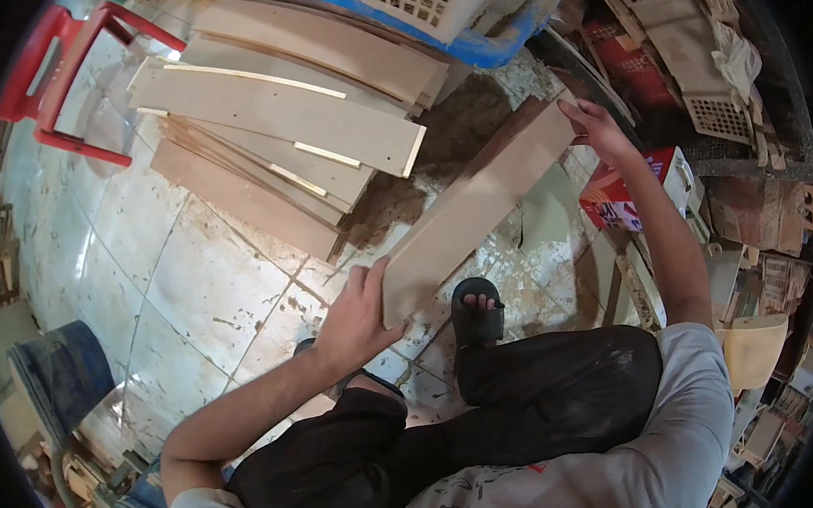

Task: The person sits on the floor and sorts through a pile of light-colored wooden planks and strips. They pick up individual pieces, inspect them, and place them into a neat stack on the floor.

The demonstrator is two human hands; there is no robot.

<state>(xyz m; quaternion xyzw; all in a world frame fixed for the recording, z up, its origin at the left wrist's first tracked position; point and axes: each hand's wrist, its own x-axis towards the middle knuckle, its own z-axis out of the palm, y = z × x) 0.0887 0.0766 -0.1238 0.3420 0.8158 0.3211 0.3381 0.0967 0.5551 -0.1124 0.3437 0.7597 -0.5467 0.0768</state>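
Observation:
A long, narrow tan wooden board slants up to the right in front of my knees, held above the floor. My left hand is closed on its near left end, thumb at the lower corner and fingers along the edge. At the far right end my right hand grips the same board, with the fingertips partly hidden. Beyond it lies a stack of similar flat boards, some with pale strips along their edges.
A red plastic frame stands at the far left. A blue-rimmed crate is at the back, a red box by my right forearm. Crates and wood scraps crowd the right side. Dirt marks the tiled floor. A dark-blue seat-like object is at left.

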